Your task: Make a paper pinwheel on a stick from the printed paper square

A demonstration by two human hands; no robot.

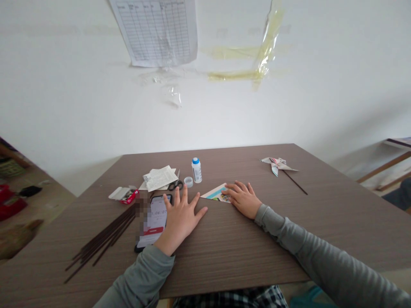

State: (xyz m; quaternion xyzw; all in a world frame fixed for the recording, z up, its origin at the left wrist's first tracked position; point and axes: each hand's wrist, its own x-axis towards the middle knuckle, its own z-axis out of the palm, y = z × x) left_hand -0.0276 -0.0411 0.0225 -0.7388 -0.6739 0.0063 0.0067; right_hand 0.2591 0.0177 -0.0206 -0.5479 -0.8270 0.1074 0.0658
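My left hand (181, 220) lies palm down with spread fingers on the brown wood-grain table (224, 256), its edge overlapping a smartphone (157, 220) showing a timer-like display. My right hand (242, 197) rests flat on the corner of a folded triangle of printed paper (215, 193), pressing it without gripping. Beyond my left fingers lie black-handled scissors (175, 185), a white glue bottle with a blue cap (196, 170) and a small round lid (188, 182). A paper pinwheel on a dark stick (276, 166) lies to the far right.
A bundle of thin dark sticks (102, 239) lies at the table's left, and a red-and-white open box (123, 194) and printed papers (159, 179) sit farther back. The table's far edge meets a white wall. Red items (9, 203) lie on the floor at left.
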